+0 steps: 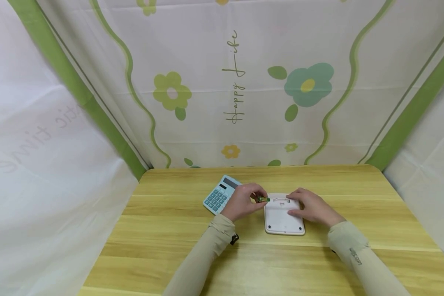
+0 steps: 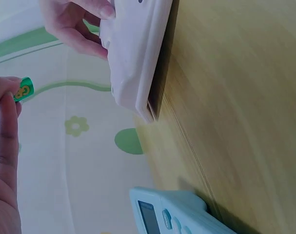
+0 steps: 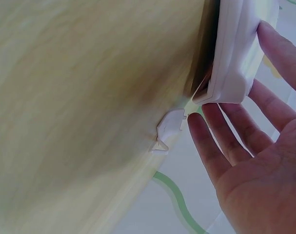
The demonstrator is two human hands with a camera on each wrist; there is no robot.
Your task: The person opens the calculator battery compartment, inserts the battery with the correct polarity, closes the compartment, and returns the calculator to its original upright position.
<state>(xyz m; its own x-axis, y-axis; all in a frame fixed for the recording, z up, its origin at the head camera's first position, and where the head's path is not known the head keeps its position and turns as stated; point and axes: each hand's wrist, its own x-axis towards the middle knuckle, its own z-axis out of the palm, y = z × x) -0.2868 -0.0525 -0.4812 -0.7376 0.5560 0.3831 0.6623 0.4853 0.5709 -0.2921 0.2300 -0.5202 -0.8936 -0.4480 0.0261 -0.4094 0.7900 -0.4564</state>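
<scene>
A white calculator [image 1: 284, 220] lies face down on the table, its small battery compartment [image 1: 281, 200] uncovered near the far end. Between the thumb and fingers of my left hand [image 1: 245, 200] is a green battery [image 2: 25, 89], pinched beside that compartment and a little above the calculator's back. My right hand [image 1: 312, 206] holds the calculator from the right, thumb on its back and fingers around its far end. In the right wrist view a small white battery cover [image 3: 171, 124] lies on the table just past the fingertips.
A light blue calculator [image 1: 217, 197] lies face up at the left, partly behind my left hand. The wooden table [image 1: 163, 242] ends at a printed curtain [image 1: 207, 135] at the back, with white cloth [image 1: 40, 164] on the left side as well.
</scene>
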